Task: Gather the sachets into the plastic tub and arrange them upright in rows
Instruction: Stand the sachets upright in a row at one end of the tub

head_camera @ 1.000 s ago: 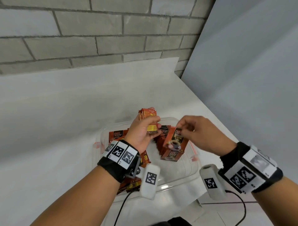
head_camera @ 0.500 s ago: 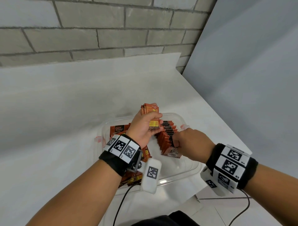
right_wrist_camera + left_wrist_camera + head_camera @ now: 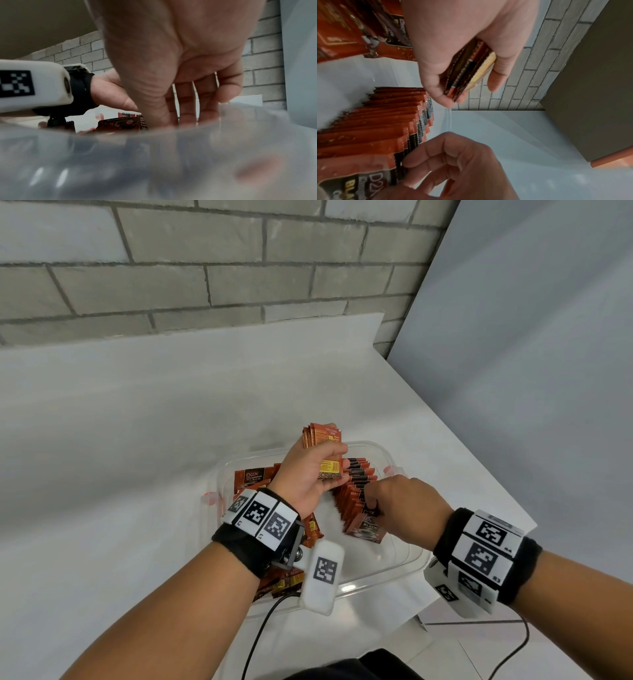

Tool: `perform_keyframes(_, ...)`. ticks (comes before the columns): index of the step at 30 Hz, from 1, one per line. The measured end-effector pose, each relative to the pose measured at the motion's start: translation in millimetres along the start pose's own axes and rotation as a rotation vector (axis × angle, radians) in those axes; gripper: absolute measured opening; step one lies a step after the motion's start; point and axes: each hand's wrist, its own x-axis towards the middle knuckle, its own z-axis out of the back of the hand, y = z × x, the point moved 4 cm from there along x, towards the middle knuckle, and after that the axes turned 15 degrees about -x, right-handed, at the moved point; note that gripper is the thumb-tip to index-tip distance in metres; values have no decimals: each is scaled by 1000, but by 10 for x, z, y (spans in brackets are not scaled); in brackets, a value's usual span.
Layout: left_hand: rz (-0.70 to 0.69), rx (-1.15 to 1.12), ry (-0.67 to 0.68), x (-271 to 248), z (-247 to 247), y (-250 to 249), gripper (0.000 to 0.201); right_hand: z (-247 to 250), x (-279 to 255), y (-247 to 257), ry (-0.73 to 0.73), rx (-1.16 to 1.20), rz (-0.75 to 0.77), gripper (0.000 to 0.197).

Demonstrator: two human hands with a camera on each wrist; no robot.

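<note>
A clear plastic tub sits on the white table. Inside it, a row of orange-red sachets stands upright, leaning back. My right hand is down in the tub and pinches the top of the front sachet, set against the row. My left hand hovers over the tub's far side and grips a small stack of sachets, also seen edge-on as the stack. In the right wrist view the tub wall hides most of the row.
Loose sachets lie flat on the tub's left side, and more sachets lie under my left wrist. A brick wall stands behind, a grey panel to the right. The table edge runs close beside the tub.
My right hand came down from above the tub with one sachet and set it at the front of the row. The left hand stayed put with its stack.
</note>
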Motion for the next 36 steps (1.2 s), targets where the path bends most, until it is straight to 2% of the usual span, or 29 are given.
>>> perform_keyframes(4, 13, -4, 24, -15, -11, 7, 28, 2, -17, -35, -42, 84, 17, 21)
perform_keyframes(9, 68, 22, 37, -44, -56, 16, 45, 55, -58, -104, -74, 198, 27, 19)
perform_keyframes(13, 117, -60, 25, -60, -59, 17, 27, 188, -61, -262, -152, 298, -25, 15)
perform_keyframes(17, 129, -141, 99, -81, -91, -1, 25, 424, -28, -394, -343, 554, -112, 26)
perform_keyframes(21, 110, -90, 175, -130, -143, -2, 36, 522, 47, -334, -293, 772, -93, 41)
perform_keyframes(23, 101, -56, 190, -139, -146, -6, 44, 522, 79, -320, -259, 782, -90, 42)
perform_keyframes(26, 100, -53, 199, -128, -130, -2, 42, 520, 114, -360, -281, 803, -118, 35)
perform_keyframes(29, 95, -73, 193, -104, -110, -5, 40, 562, 100, -454, -428, 875, -177, 15)
perform_keyframes(31, 86, -86, 182, -85, -107, -13, 37, 596, 48, -510, -558, 886, -201, 19)
perform_keyframes(34, 75, -128, 161, -78, -107, -26, 37, 624, -41, -457, -624, 794, -100, 20)
perform_keyframes(36, 67, -160, 180, -97, -121, -32, 37, 566, -53, -342, -525, 707, 21, 19)
